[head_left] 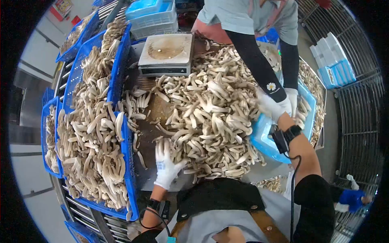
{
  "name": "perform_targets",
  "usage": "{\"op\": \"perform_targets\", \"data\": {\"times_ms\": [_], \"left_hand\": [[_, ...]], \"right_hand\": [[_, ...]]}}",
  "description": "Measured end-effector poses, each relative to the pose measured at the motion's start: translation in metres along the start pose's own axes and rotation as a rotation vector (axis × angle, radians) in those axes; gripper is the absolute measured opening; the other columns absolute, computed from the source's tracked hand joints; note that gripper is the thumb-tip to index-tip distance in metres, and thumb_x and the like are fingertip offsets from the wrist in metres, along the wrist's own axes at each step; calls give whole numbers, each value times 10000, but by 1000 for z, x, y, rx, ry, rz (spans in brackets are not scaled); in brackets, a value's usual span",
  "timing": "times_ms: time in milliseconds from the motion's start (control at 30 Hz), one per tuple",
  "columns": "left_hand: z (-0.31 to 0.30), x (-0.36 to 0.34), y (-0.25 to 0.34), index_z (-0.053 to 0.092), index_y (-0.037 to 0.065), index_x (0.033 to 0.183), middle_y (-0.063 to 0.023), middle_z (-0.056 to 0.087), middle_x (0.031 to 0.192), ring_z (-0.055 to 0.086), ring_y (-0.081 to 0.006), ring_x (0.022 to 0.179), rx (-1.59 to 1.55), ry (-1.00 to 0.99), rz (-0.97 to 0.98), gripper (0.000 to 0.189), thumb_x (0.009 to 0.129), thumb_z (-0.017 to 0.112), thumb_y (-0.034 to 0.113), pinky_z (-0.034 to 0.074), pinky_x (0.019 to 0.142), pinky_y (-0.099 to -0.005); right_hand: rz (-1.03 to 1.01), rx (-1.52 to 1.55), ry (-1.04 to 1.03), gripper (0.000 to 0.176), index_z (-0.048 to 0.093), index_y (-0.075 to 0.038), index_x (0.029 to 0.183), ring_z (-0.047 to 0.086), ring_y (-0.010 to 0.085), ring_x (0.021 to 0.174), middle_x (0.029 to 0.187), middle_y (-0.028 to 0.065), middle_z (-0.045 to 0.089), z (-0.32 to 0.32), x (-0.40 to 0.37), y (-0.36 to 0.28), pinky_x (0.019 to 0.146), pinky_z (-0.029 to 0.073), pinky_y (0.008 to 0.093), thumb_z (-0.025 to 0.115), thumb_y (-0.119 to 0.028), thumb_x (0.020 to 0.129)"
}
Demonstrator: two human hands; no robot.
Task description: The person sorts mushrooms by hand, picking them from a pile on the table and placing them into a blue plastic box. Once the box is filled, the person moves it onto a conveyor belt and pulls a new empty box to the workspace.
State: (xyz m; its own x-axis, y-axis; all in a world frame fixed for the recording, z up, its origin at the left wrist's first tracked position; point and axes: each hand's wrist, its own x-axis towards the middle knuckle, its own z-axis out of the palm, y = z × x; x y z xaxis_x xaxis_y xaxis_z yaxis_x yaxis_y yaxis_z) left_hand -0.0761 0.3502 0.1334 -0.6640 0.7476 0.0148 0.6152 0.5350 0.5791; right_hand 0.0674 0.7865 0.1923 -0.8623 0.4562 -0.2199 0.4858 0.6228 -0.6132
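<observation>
A large heap of pale, brown-tinged mushrooms [214, 105] covers the middle of the work table. At its lower left edge, my left hand [166, 166] in a white glove rests with fingers stretched and thumb apart, the thumb touching mushrooms. My right hand [272, 107], also gloved, reaches to the heap's right side, over a blue-lined container [263, 139]. Its fingers are blurred and partly behind a co-worker's black sleeve [263, 69]. Right beside it is the co-worker's white-gloved hand [292, 99], near mushrooms in the blue lining.
Blue plastic crates [129, 162] full of mushrooms stand on a roller conveyor at the left. A weighing scale [166, 52] sits at the back of the table, with stacked containers [152, 18] behind it. White and blue boxes [334, 60] stand by a metal rack at right.
</observation>
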Motion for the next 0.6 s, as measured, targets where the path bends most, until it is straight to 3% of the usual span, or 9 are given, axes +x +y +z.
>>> {"op": "perform_targets", "data": {"times_ms": [33, 67, 167, 267, 367, 467, 500, 533, 600], "left_hand": [[10, -15, -8, 266, -32, 1467, -306, 277, 1471, 283, -480, 1349, 9, -47, -99, 1071, 649, 813, 391, 289, 1112, -546], [24, -30, -16, 266, -12, 1471, -305, 269, 1468, 301, -504, 1317, 18, -91, -202, 1128, 609, 842, 432, 306, 1091, -557], [76, -35, -20, 220, 0, 1497, -306, 215, 1499, 236, -505, 1357, 181, -66, -162, 1165, 613, 846, 428, 222, 1107, -618], [94, 11, 2, 241, 42, 1505, -280, 160, 1547, 151, -492, 1417, 207, -142, -169, 1110, 634, 848, 366, 179, 1128, -618], [59, 46, 10, 261, 77, 1508, -279, 181, 1545, 143, -486, 1424, 214, -435, -155, 1083, 628, 842, 320, 183, 1139, -602], [5, 58, 17, 373, 123, 1461, -273, 395, 1445, 423, -448, 1295, 138, -488, -70, 920, 665, 792, 316, 376, 1079, -464], [-5, 53, 16, 398, 127, 1448, -269, 459, 1390, 504, -428, 1219, 192, -429, -61, 874, 681, 777, 307, 429, 1026, -447], [-24, 53, 34, 435, 86, 1418, -276, 488, 1350, 513, -437, 1195, 79, -400, -147, 795, 716, 748, 293, 436, 1005, -456], [-30, 45, 58, 485, 45, 1373, -228, 586, 1232, 591, -355, 1102, -158, -103, -66, 666, 781, 710, 252, 479, 943, -398]], "right_hand": [[-88, -115, 81, 570, 364, 26, 1412, 551, 293, 1169, 1333, 238, 512, 19, -3, 39, 997, 420, 321, 598, -151, 923], [5, -41, -5, 529, 409, 19, 1383, 551, 293, 1170, 1278, 234, 553, -7, -28, -26, 998, 415, 318, 594, -173, 926], [59, 286, -123, 524, 448, -8, 1375, 509, 102, 1060, 1231, 133, 574, 0, -42, -43, 847, 462, 278, 609, -86, 883], [-169, -203, -234, 667, 429, -16, 1378, 616, 318, 1057, 1189, 213, 611, 36, -52, -29, 876, 486, 395, 695, -223, 802], [-95, -319, -247, 715, 421, -11, 1364, 633, 354, 987, 1225, 232, 584, 53, -42, -45, 851, 506, 367, 696, -297, 770], [75, -68, -333, 693, 439, -14, 1336, 647, 363, 924, 1187, 229, 592, 29, -44, -63, 786, 523, 387, 719, -289, 766], [-3, 34, -200, 704, 454, -6, 1309, 649, 345, 902, 1109, 227, 612, 30, -47, -46, 738, 528, 402, 760, -273, 733], [55, 168, -189, 667, 434, -24, 1319, 656, 256, 862, 1014, 168, 628, 24, -52, -46, 654, 533, 371, 765, -192, 764], [202, 969, -130, 644, 399, -50, 1343, 647, 190, 872, 1016, 115, 630, 25, -71, -39, 639, 535, 328, 748, -101, 805]]}}
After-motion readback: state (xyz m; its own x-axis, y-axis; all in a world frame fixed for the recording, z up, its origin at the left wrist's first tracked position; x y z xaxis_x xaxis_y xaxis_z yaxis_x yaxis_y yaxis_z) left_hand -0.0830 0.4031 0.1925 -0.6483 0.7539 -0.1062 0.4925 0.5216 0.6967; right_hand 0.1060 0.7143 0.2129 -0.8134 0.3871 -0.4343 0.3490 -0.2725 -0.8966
